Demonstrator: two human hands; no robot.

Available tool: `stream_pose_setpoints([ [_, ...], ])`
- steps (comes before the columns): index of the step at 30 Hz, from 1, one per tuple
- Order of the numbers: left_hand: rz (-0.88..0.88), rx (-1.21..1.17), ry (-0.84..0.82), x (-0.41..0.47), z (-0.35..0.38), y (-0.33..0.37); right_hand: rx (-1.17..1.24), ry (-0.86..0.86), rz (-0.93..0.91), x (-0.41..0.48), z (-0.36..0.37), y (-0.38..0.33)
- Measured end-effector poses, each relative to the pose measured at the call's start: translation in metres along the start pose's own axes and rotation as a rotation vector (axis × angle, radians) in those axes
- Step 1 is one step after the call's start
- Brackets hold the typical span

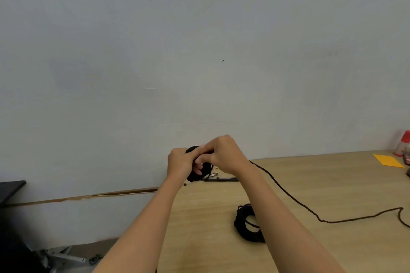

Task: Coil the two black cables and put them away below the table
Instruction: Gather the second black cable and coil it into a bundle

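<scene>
Above the far edge of the wooden table (210, 228), both my hands hold a small bundle of black cable (205, 169). My left hand (180, 163) grips the bundle from the left, fingers curled round it. My right hand (224, 154) pinches the cable at the top of the bundle. The loose length of this cable (295, 200) trails from under my right wrist down across the table to the right edge of the view. A second black cable (246, 224) lies coiled on the table, partly hidden by my right forearm.
A black pen (221, 179) and small bits lie near the table's far edge. An orange paper (388, 160) and a red-and-white container (402, 144) sit at the far right. A plain wall stands behind. A chair base (64, 257) is on the floor at the left.
</scene>
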State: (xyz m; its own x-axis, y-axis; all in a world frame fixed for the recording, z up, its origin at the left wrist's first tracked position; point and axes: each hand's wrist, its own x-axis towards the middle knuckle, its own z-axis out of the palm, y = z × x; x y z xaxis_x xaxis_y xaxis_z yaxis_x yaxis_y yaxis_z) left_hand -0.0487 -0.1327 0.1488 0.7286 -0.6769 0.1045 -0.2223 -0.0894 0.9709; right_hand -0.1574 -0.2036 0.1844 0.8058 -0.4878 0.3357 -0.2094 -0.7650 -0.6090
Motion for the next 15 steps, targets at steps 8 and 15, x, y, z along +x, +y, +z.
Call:
stream_pose_setpoints([
  [8, -0.147, -0.283, -0.347, -0.001, -0.006, 0.004, 0.274, 0.232, 0.181, -0.001, 0.010, 0.015],
  [15, -0.134, -0.323, -0.533, 0.003, -0.010, 0.010, 0.706, 0.092, 0.298, -0.007, 0.015, 0.008],
])
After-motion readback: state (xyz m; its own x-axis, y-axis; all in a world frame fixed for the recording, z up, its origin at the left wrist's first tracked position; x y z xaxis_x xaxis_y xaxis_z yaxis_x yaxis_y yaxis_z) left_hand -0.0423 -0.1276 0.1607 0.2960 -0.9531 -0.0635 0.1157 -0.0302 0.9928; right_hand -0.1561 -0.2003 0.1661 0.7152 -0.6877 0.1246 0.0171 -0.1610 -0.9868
